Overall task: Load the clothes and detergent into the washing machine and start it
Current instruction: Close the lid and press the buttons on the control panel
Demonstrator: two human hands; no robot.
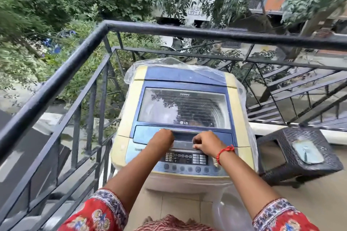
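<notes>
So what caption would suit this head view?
Both hands, left hand and right hand, grip the closed lid handle of a blue-and-cream top-loading washing machine on a balcony.

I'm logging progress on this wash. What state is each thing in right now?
Washing machine lid: closed, lying flat.
Lid handle: held by both hands.
Left hand: curled on the handle's left end.
Right hand: curled on the handle's right end.
Control panel: display too small to read.
Plastic cover: pushed back behind the machine.

The washing machine [185,118] stands in the railing [62,73] corner, stool [298,154] just right.
</notes>
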